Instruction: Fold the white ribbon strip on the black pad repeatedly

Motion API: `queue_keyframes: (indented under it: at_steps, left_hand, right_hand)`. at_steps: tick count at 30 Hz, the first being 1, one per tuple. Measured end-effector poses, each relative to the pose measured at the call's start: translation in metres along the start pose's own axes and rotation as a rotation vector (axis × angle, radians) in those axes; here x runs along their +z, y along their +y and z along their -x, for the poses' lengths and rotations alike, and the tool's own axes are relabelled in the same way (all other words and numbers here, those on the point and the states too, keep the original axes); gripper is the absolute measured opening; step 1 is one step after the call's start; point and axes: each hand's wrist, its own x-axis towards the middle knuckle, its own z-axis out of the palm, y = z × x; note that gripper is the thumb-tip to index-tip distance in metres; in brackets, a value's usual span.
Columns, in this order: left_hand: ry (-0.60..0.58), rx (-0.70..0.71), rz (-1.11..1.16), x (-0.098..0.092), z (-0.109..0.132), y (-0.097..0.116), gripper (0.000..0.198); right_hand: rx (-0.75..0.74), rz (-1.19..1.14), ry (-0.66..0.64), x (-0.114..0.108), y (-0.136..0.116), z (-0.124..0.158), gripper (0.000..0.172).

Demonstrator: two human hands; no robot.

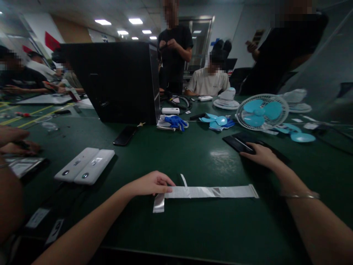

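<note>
My left hand [154, 183] pinches the left end of a long whitish printed strip [202, 192] lying flat on the green table. A short shiny piece [159, 203] hangs below that end, and a thin white sliver [184, 180] sticks up from the strip's upper edge. Over to the right, my right hand [257, 154] rests on a dark flat object [234, 142], its fingers stretched over the near part. What this dark object is cannot be made out.
Two white power banks [85, 165] and a black phone [125, 135] lie to the left. A black case [118, 81] stands behind. Blue gloves [175, 122], fan blades [216, 120] and a caged fan [261, 111] line the back. Several people are around the table, one close at left.
</note>
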Motion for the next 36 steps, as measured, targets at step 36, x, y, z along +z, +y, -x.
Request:
queue_keyframes:
  at_steps: [36]
  left_hand:
    - [0.325,0.203,-0.071,0.002,-0.007,-0.005,0.027]
  right_hand:
    - [-0.994,-0.317,-0.247,-0.042,-0.198,0.117,0.054]
